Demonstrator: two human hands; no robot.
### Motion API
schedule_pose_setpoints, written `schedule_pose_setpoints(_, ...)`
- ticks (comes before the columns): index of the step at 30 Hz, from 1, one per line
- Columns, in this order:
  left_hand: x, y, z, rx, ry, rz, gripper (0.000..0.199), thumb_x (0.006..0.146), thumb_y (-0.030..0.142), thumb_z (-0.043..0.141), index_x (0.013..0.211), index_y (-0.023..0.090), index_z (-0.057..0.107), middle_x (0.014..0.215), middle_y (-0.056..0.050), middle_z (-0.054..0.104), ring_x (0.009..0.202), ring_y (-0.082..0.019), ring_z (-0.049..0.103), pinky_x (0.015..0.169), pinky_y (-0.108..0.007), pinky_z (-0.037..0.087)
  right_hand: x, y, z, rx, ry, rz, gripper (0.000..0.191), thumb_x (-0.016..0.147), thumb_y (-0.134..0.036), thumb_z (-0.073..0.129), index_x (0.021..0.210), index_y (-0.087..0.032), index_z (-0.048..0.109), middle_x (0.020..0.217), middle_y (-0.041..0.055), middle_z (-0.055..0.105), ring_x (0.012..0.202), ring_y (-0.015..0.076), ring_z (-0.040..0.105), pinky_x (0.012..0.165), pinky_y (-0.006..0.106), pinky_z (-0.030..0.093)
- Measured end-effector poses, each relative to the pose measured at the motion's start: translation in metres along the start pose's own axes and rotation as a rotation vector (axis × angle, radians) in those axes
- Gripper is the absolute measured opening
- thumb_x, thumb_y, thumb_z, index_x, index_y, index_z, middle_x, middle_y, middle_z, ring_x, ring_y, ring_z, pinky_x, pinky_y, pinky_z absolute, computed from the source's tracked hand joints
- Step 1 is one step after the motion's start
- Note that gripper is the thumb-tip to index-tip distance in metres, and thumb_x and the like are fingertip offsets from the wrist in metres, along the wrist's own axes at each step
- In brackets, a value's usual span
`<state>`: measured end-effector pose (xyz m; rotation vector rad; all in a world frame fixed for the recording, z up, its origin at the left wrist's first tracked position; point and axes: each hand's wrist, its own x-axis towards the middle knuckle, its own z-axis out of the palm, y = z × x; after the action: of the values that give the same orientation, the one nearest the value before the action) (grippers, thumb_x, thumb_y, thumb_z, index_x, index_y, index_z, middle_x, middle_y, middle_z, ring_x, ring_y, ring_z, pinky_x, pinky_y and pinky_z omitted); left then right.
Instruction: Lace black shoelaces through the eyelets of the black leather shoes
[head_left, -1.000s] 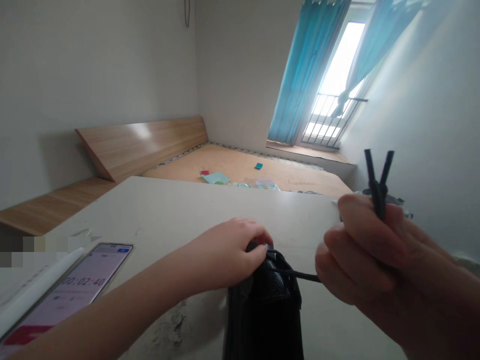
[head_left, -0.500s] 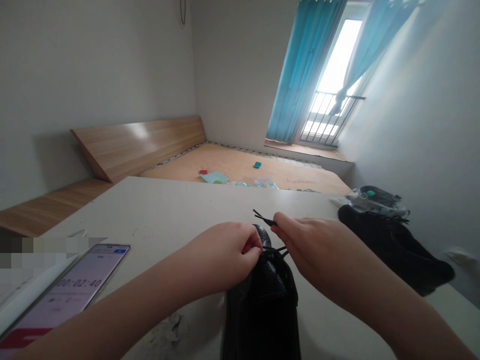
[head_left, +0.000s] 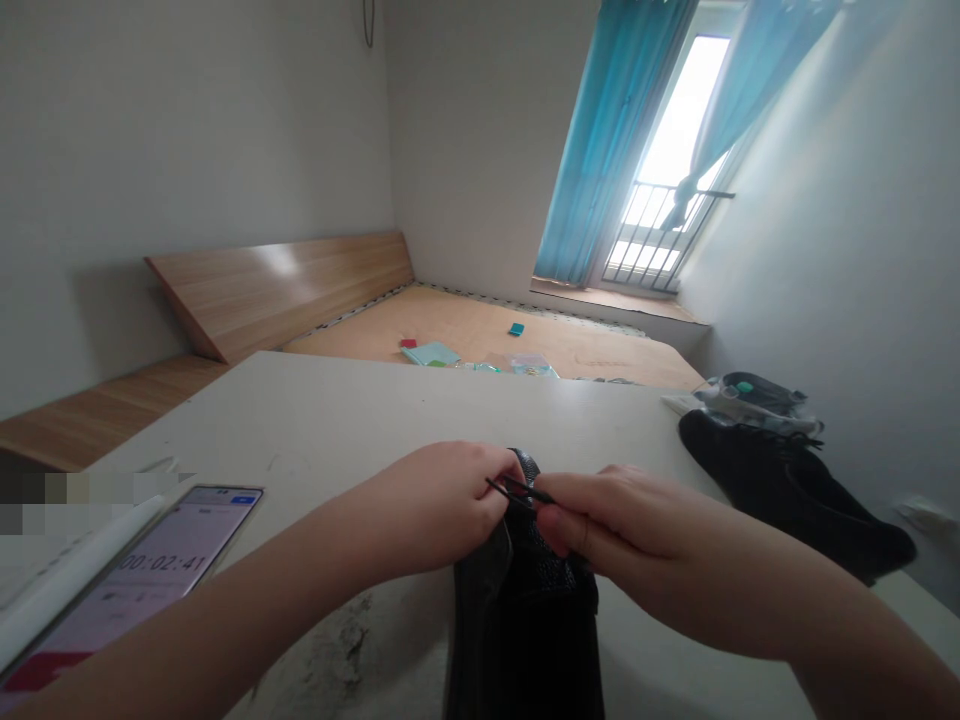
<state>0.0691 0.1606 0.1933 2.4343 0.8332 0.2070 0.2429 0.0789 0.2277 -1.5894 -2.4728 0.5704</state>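
Note:
A black leather shoe (head_left: 525,640) stands on the white table in front of me, its toe pointing away. My right hand (head_left: 607,515) pinches a black shoelace (head_left: 517,492) between thumb and fingers, just above the shoe's lacing. The lace's loose ends stick out to the left, towards my other hand. My left hand (head_left: 457,505) is curled at the left side of the lacing, its fingertips closed by the lace. What those fingertips grip is partly hidden behind the hand and the lace.
Another black shoe (head_left: 787,490), laced, sits at the table's right edge beside a clear plastic bag (head_left: 765,405). A phone (head_left: 150,590) showing a timer lies at the left on the white table (head_left: 337,400). Behind is a bed base (head_left: 600,345) with small packets on it.
My right hand has moved left and slightly down with the lace, bringing its ends close to my left hand. The left hand has stayed nearly in place.

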Motion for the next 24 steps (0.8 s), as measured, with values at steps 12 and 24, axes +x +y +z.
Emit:
schedule_pose_setpoints(12, -0.001, -0.003, 0.001, -0.074, -0.080, 0.068, 0.037, 0.082, 0.025, 0.049, 0.118, 0.024, 0.059, 0.116, -0.004, 0.064, 0.102, -0.023, 0.059, 0.088, -0.033, 0.045, -0.008, -0.014, 0.007, -0.027, -0.070, -0.086, 0.022, 0.094, -0.022, 0.045, 0.077, -0.022, 0.059, 0.069, -0.0004, 0.065, 0.062, 0.0149, 0.060, 0.054, 0.024, 0.039)
schedule_pose_setpoints(24, -0.002, -0.001, 0.004, -0.023, -0.072, 0.092, 0.031, 0.077, 0.048, 0.065, 0.100, 0.027, 0.066, 0.101, 0.000, 0.068, 0.092, -0.023, 0.061, 0.077, -0.030, 0.045, 0.014, 0.017, 0.008, 0.727, 0.027, -0.051, 0.032, 0.099, -0.042, 0.040, 0.080, -0.019, 0.052, 0.076, -0.0017, 0.050, 0.069, 0.0103, 0.047, 0.064, 0.021, 0.045)
